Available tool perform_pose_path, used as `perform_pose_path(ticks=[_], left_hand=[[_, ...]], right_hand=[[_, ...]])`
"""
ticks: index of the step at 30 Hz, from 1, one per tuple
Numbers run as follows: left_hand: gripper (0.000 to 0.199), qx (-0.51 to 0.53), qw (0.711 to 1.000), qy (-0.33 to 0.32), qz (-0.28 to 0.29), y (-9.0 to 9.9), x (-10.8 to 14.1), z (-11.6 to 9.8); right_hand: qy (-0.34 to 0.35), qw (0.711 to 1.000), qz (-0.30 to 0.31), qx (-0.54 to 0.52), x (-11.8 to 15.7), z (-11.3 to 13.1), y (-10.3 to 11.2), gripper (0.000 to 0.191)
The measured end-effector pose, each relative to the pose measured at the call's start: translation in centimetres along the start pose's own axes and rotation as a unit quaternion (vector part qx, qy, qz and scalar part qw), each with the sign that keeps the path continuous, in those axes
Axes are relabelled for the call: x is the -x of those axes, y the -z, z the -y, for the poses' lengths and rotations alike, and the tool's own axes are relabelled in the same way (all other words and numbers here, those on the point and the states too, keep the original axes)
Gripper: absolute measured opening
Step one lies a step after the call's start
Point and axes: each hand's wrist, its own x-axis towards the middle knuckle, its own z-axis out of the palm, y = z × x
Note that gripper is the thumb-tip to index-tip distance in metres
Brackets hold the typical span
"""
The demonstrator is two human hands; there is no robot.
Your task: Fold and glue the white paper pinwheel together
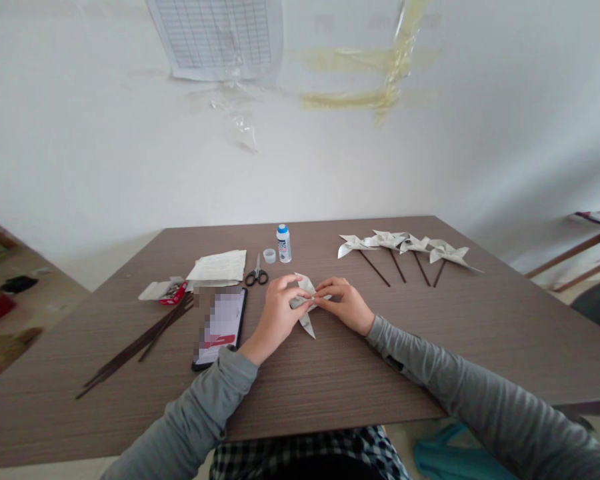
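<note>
Over the middle of the table, a white printed-paper pinwheel (307, 325) is pinched at its centre between both hands. My left hand (281, 308) closes on it from the left, thumb and fingers meeting near the middle. From the right, the fingertips of my right hand (344, 305) press on the same spot. Pointed blades stick out above and below the fingers; the centre itself is mostly hidden. No stick shows on this pinwheel. Black-handled scissors (257, 275) lie just beyond my left hand, and a phone (223, 328) rests to its left.
Several finished paper pinwheels on brown sticks (390, 240) lie at the back right. A white bottle with a blue cap (283, 244) stands by a small clear cup (269, 256). At left are stacked paper sheets (217, 268), an open red box (173, 292) and thin dark sticks (135, 343).
</note>
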Motion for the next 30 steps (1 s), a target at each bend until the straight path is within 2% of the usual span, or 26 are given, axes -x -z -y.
perform_pose_path(ticks=[15, 24, 30], left_hand=[[0.014, 0.007, 1.000, 0.012, 0.016, 0.2, -0.2, -0.5], [0.018, -0.065, 0.997, 0.035, -0.009, 0.9, -0.6, 0.7], [0.027, -0.137, 0.989, 0.051, -0.013, 1.3, -1.7, 0.4]], right_hand=[[0.003, 1.000, -0.015, -0.017, 0.2, 0.1, -0.2, 0.007], [-0.004, 1.000, -0.027, -0.010, 0.0, -0.1, 0.2, 0.010], [0.005, 0.999, -0.035, 0.000, 0.2, -0.1, 0.3, 0.016]])
